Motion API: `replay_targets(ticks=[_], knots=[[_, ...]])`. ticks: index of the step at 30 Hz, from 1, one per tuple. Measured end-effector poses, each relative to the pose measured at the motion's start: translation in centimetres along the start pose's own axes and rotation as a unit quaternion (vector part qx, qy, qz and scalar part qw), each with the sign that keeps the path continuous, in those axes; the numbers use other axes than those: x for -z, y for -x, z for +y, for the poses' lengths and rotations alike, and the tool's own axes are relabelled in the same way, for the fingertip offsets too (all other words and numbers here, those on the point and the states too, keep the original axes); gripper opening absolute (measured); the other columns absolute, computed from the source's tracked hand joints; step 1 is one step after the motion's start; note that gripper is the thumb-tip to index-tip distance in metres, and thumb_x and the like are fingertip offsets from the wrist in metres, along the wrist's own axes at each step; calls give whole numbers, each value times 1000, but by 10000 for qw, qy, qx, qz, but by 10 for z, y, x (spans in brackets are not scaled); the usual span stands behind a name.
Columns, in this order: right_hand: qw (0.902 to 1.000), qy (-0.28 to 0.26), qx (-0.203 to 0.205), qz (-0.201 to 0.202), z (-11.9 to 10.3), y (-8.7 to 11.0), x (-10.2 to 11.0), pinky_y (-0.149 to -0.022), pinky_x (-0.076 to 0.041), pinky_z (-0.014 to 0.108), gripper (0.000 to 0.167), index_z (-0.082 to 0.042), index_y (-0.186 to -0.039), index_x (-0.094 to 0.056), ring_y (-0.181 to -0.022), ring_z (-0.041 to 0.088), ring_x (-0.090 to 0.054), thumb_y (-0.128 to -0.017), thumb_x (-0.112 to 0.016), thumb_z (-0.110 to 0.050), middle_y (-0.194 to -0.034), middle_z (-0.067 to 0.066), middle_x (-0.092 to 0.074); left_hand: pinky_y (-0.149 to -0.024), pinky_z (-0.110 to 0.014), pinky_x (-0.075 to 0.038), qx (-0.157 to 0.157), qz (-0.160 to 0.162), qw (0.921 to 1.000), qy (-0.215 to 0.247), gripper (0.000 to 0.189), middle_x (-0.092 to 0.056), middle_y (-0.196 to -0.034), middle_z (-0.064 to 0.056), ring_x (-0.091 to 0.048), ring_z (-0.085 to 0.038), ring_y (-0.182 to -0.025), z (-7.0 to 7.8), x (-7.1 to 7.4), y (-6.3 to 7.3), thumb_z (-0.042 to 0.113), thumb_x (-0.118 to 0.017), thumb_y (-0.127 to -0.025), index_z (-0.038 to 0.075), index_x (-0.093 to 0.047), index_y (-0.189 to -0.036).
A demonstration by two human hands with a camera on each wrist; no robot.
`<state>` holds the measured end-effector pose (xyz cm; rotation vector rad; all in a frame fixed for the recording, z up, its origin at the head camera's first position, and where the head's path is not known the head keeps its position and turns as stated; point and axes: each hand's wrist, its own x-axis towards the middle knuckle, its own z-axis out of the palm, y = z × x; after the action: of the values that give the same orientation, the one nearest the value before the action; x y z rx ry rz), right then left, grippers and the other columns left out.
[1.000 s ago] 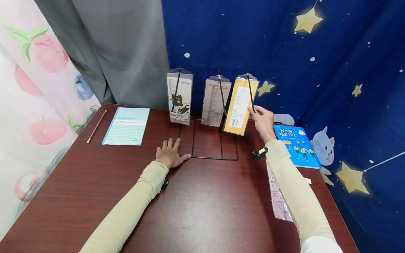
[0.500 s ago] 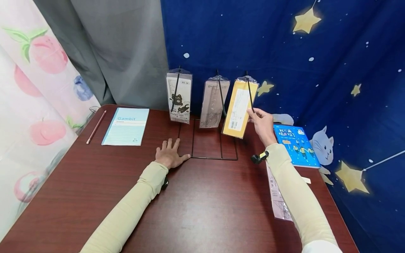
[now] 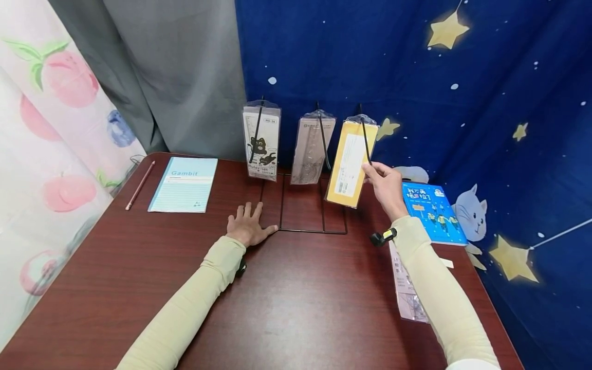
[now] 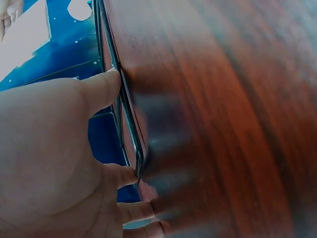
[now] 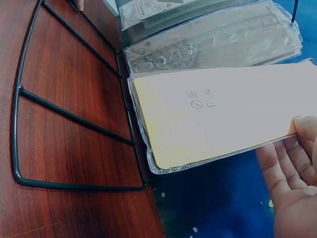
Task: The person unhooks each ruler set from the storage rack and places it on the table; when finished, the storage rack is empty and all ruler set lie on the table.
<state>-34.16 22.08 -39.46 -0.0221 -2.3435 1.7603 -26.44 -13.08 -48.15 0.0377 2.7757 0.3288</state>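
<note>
A yellow-backed flat package in clear plastic (image 3: 350,162) hangs from the right hook of a black wire rack (image 3: 302,231). My right hand (image 3: 386,187) pinches its right edge between thumb and fingers, and the package tilts with its lower end to the left. On the middle hook hangs a pinkish ruler package (image 3: 312,151); a ruler set with black cats (image 3: 262,144) is on the left hook. My left hand (image 3: 247,224) lies flat with fingers spread, its thumb touching the rack's base wire. In the left wrist view, the thumb and a finger meet that wire.
At the far left lie a pink pencil (image 3: 140,185) and a light blue notebook (image 3: 185,185). A blue book (image 3: 435,213) sits at the right edge. Under my right forearm is a pink plastic package (image 3: 409,288), partly hidden. Curtains (image 3: 370,51) hang behind the table.
My right hand has moved slightly down and toward me, pulling the yellow package's upper part a little lower along the hook. The left hand has stayed in place.
</note>
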Motion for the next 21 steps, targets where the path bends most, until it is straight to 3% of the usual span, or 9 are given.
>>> replay_targets(ticks=[7, 21], knots=[[10000, 32, 54, -70, -2, 8, 3, -75, -57, 17, 49, 1, -125, -73, -75, 4, -71, -97, -73, -40, -94, -7, -74, -123, -66, -23, -14, 3, 10000, 36, 94, -10, -174, -23, -12, -45, -160, -4, -4, -7, 70, -44, -100, 15, -9, -169], [9996, 66, 224, -142, -3, 18, 4, -75, -58, 18, 44, 1, -119, -73, -75, 5, -71, -98, -72, -37, -92, -8, -74, -123, -66, -22, 0, -2, 10000, 92, 92, -10, -174, -23, -11, -45, -161, 0, 0, -2, 67, -45, -101, 15, -9, -169]])
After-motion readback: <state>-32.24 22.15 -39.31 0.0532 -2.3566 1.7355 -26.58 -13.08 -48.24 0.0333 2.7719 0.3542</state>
